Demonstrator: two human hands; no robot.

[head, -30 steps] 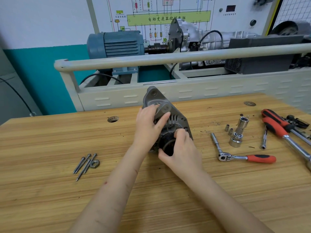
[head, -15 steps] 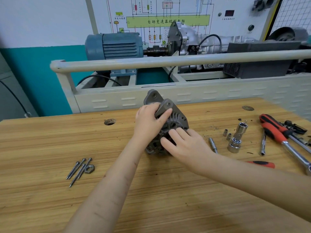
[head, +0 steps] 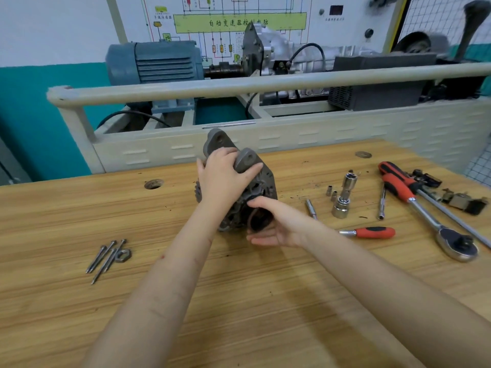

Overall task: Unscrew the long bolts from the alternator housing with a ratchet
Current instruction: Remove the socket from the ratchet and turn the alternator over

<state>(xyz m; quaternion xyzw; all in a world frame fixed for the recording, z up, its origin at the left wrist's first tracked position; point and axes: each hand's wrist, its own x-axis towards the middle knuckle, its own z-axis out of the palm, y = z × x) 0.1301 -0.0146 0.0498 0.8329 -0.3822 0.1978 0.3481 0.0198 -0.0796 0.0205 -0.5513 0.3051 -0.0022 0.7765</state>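
The alternator point(head: 247, 192) stands on its edge near the middle of the wooden counter point(head: 265, 301), its mounting ears up and its pulley end turned toward the person. The left hand point(head: 225, 176) grips the top of the housing, fingers curled over one ear, and steadies it. The right hand point(head: 276, 227) lies at the pulley end with fingers straight and relaxed, the thumb resting on the upper rim of the dark opening and the fingers cupped below it; it holds nothing. What matters for the next move is that the small ratchet point(head: 369, 232), with its red handle, lies flat on the counter just to the right of that free hand, near its wrist, its long axis running left to right with the head end pointing at the alternator. The right hand is plainly the nearer one, so a short reach sideways would likely take it. Three long bolts point(head: 105, 257) and a nut point(head: 122, 254) already lie together well off to the left; whether any bolt remains in the housing cannot be told from here
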